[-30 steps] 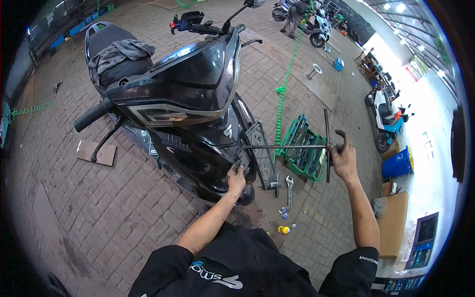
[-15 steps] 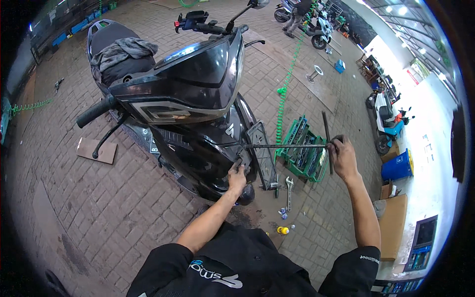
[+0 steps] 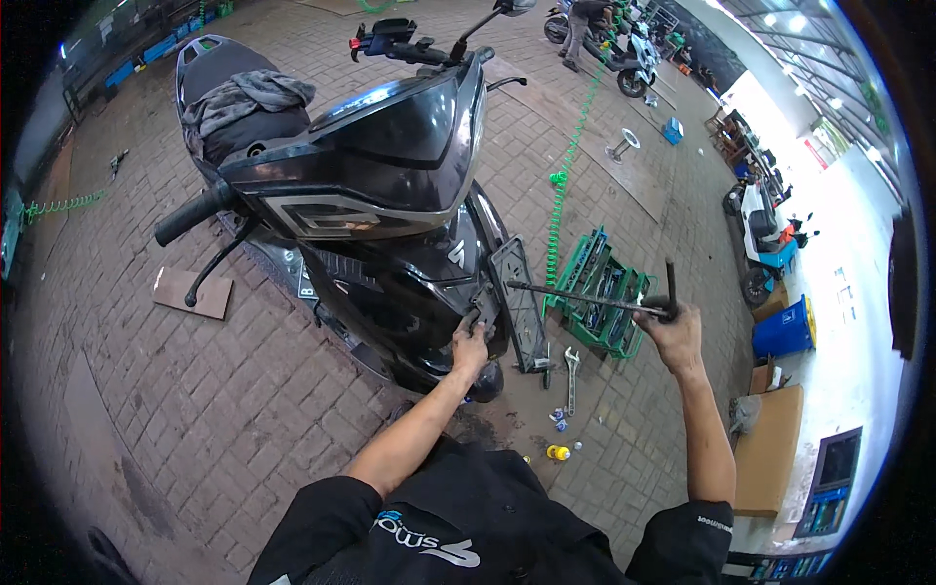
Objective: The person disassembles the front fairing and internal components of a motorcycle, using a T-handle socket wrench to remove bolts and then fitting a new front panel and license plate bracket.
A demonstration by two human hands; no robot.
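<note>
A black scooter (image 3: 390, 195) stands in front of me, its nose turned toward me. My left hand (image 3: 470, 349) is at its lower front cover, fingertips pressed together against the dark surface; what they pinch, if anything, is too small to make out. My right hand (image 3: 676, 336) is closed around the crossbar end of a long T-handle wrench (image 3: 575, 294). Its shaft points left toward the scooter, and the tip appears over a dark rectangular panel (image 3: 517, 317) beside the front cover, apart from my left fingers.
A green cantilever toolbox (image 3: 603, 336) stands open, full of tools. Near it lie an adjustable wrench (image 3: 571, 375) and a small yellow container (image 3: 558, 452). A green coiled hose (image 3: 554, 229) runs behind. Cardboard (image 3: 192, 293) lies at left; a blue bin (image 3: 785, 327) stands right.
The T-handle wrench has moved right, its tip drawn away from the front cover, and its crossbar has turned. My left hand stays at the cover.
</note>
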